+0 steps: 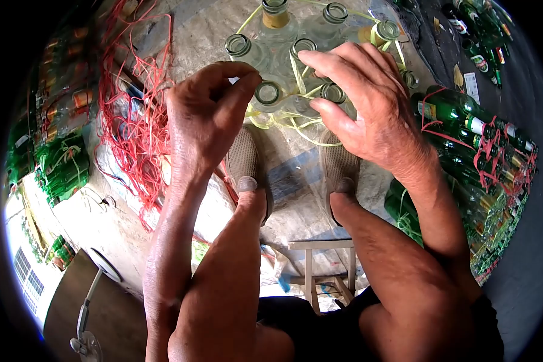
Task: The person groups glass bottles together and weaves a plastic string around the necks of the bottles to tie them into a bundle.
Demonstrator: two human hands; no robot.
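Note:
Several clear glass bottles (268,93) stand upright in a cluster in front of my feet, their open mouths facing up. A pale yellow-green plastic string (298,75) runs around and between them, with loose loops at the near side. My left hand (208,108) is closed at the left of the cluster, thumb and index finger pinched together; what they hold, if anything, is hidden. Over the right side of the bottles, my right hand (371,99) has its fingers apart and hides part of the cluster. Nothing shows between its thumb and index finger.
A tangled heap of red string (136,120) lies at the left. Tied green bottles (464,114) lie at the right, more green bottles (60,166) at the far left. Both shoes (245,160) stand just behind the cluster. A wooden stool (320,245) is below me.

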